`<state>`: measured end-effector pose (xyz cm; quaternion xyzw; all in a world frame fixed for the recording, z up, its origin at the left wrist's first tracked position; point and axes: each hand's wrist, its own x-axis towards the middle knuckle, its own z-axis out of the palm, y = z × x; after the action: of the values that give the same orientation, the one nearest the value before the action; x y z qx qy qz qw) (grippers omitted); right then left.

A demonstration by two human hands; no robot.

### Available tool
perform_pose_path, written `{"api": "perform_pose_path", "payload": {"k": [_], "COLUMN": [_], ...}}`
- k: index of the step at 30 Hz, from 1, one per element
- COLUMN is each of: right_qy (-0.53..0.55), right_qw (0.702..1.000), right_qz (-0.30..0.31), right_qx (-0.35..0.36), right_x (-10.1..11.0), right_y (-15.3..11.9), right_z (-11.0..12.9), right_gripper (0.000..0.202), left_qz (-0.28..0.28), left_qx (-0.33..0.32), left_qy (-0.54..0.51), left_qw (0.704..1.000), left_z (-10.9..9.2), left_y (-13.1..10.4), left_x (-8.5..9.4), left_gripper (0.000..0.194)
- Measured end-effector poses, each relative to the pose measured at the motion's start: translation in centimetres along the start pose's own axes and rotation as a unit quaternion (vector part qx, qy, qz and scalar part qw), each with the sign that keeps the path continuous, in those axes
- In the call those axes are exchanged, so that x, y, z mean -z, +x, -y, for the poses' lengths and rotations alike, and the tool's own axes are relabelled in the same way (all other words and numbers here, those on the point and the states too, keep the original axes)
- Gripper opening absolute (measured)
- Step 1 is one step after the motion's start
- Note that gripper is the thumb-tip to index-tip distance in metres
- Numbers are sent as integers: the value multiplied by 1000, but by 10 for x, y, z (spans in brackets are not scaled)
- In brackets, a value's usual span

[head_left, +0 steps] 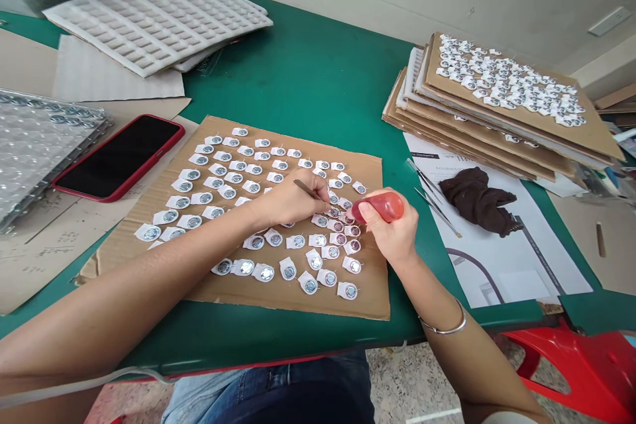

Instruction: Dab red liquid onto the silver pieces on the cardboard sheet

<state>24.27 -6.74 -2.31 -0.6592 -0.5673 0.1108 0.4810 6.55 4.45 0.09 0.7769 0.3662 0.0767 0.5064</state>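
Observation:
A brown cardboard sheet (348, 305) lies in front of me, covered with rows of small round silvery pieces (264, 272) on white tabs. Over the middle of the sheet, my left hand (293, 197) is closed in a pinch around slim metal tweezers (307, 189), whose tips are mostly hidden by the fingers. Close to its right, my right hand (400, 235) wraps round a translucent red squeeze bottle (390, 205), tilted with its narrow end toward the left hand. Several pieces below that end look reddish, such as one round piece (340, 238).
A red-cased phone (119, 158) and a clear plastic tray (40, 146) lie left. White foam trays (159, 23) are behind. At right are stacked cardboard sheets (477, 112) bearing more pieces, a dark cloth (477, 199), spare tweezers (437, 202) and a red stool (586, 368).

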Motion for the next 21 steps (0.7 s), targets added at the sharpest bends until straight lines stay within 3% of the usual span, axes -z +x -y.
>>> {"api": "perform_pose_path", "payload": {"k": [21], "right_qy": [7], "right_qw": [1000], "right_qz": [-7], "right_qx": [-13], "right_x": [-2], "right_y": [2], "right_z": [-4], "right_gripper": [24], "left_qz": [5], "left_qx": [-18], "left_qy": [-12], "left_qw": [1000], "left_z": [2], "left_y": [1], "left_x": [0], "left_gripper": [7]}}
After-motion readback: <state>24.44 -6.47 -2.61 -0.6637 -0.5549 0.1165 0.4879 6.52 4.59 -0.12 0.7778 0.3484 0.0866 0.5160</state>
